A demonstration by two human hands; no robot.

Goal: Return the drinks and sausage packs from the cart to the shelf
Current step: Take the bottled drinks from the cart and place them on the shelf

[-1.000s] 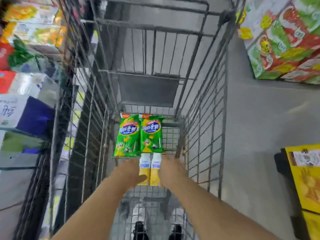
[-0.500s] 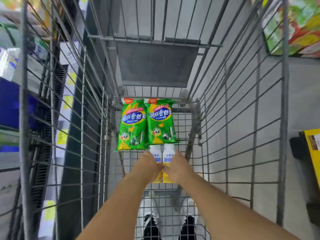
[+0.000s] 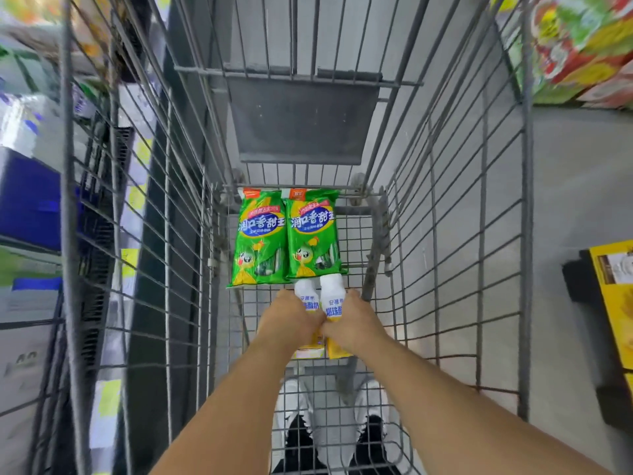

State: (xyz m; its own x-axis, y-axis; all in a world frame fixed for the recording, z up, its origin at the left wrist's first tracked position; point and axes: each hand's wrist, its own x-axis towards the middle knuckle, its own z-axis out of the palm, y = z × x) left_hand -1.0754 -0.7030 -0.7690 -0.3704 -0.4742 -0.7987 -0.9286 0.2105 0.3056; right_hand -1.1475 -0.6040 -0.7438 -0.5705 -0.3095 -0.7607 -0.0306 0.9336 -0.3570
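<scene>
Two green sausage packs, the left one [image 3: 257,238] and the right one [image 3: 313,233], lie side by side on the floor of the wire cart [image 3: 445,234]. Just in front of them lie two white-and-yellow drink bottles. My left hand [image 3: 289,320] grips the left bottle [image 3: 305,293]. My right hand [image 3: 354,323] grips the right bottle [image 3: 331,291], which sits slightly higher. Both hands cover the bottles' middles; the yellow bottoms show below the hands.
Shelves with boxed goods [image 3: 30,200] and yellow price tags run along the left of the cart. Colourful cartons [image 3: 582,46] stand at the upper right, a yellow box [image 3: 613,296] at the right. The cart's folded grey seat flap [image 3: 301,121] hangs ahead. My shoes show below.
Both hands went deeper into the cart and closed round the two bottles. The right bottle has lifted a little. The view has dropped closer to the cart floor.
</scene>
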